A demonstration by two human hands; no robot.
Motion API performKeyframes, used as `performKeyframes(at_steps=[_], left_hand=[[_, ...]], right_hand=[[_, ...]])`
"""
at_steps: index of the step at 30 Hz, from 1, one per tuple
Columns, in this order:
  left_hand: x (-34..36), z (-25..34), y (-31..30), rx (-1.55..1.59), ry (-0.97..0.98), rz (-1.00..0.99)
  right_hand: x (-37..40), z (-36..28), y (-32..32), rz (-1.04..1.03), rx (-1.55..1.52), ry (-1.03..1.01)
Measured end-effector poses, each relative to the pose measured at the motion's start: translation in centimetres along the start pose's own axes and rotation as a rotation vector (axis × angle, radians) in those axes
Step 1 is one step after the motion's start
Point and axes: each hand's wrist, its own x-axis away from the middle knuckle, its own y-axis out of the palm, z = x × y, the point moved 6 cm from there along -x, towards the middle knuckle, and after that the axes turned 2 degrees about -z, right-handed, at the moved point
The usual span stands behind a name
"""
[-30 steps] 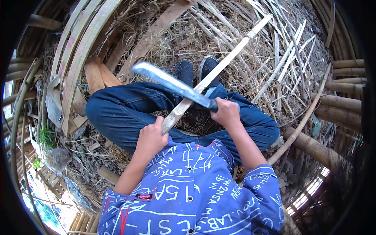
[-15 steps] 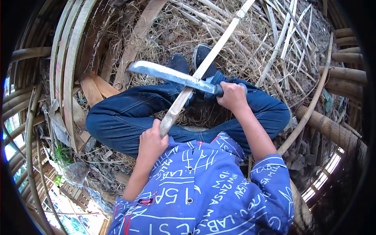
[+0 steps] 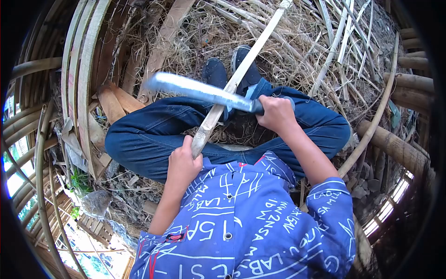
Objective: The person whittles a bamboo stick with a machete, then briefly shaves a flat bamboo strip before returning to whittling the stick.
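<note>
My left hand is closed around the near end of a long, pale bamboo strip, just above my lap. The strip slants away from me between my shoes, up to the top edge of the view. In my right hand is the dark handle of a machete, fingers wrapped round it. Its broad metal blade lies across the strip, between my knees, with the tip pointing left and smeared by motion. Below the blade, the strip shows a knot and a rougher surface near my left hand.
My crossed legs in jeans frame the work. Long slats lean on the left. Dry shavings cover the ground ahead, with loose thin strips at the upper right. A thick bamboo pole lies at the right.
The machete blade has shifted slightly along the bamboo strip toward my left hand and is now blurred. Both hands keep their grips. The whole view has shifted a little.
</note>
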Motion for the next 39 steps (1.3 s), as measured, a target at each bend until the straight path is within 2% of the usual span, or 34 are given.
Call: performKeyframes(at_steps=[3, 5, 7, 11, 13, 15, 17, 18, 19, 24, 25, 27, 29, 31, 33, 37, 39], left_hand=[[0.2, 0.2, -0.2, -0.002, 0.02, 0.017], [0.5, 0.3, -0.3, -0.004, 0.027, 0.033], [0.1, 0.5, -0.2, -0.01, 0.004, 0.007], [0.0, 0.2, -0.1, -0.001, 0.017, 0.007], [0.0, 0.1, 0.0, -0.015, -0.009, -0.004], [0.3, 0.0, -0.1, -0.012, 0.002, 0.002], [0.5, 0.1, -0.2, -0.004, 0.007, 0.016], [0.4, 0.5, -0.2, -0.014, 0.003, 0.007], [0.3, 0.7, -0.3, -0.025, 0.0, -0.001], [0.3, 0.2, -0.1, -0.009, 0.003, 0.005], [0.3, 0.1, -0.1, -0.002, 0.005, 0.011], [0.4, 0.1, -0.2, -0.008, -0.004, -0.005], [0.6, 0.0, -0.2, 0.006, 0.011, 0.014], [0.5, 0.5, -0.2, -0.005, -0.006, -0.009], [0.3, 0.5, -0.3, -0.013, -0.021, -0.013], [0.3, 0.1, -0.1, 0.001, 0.002, 0.025], [0.4, 0.0, -0.3, 0.018, 0.008, 0.042]], right_hand=[[0.3, 0.7, -0.3, -0.024, 0.101, -0.025], [-0.6, 3.7, -1.2, -0.004, 0.123, 0.157], [-1.1, 5.6, -0.9, 0.029, 0.154, 0.188], [-0.5, 2.4, -1.6, -0.012, 0.092, 0.196], [0.0, 0.9, -0.1, 0.0, 0.051, 0.054], [-0.5, 1.3, 0.4, -0.015, 0.069, 0.025], [-1.3, 4.0, -0.9, -0.023, 0.139, 0.255], [-1.6, 6.0, -1.0, 0.041, 0.132, 0.286], [-1.9, 7.3, -0.8, 0.041, 0.129, 0.258], [-1.8, 5.5, -1.7, 0.002, 0.085, 0.299], [-1.5, 5.1, -1.0, 0.043, 0.06, 0.215], [-1.4, 4.2, -1.1, -0.017, 0.087, 0.18], [-1.9, 6.1, -1.4, -0.009, 0.16, 0.188], [-2.5, 9.2, -2.0, 0.058, 0.187, 0.325], [-3.1, 10.0, -2.5, 0.064, 0.187, 0.303], [-2.8, 8.4, -2.4, 0.047, 0.149, 0.319], [-2.5, 6.6, -2.1, -0.046, 0.099, 0.213]])
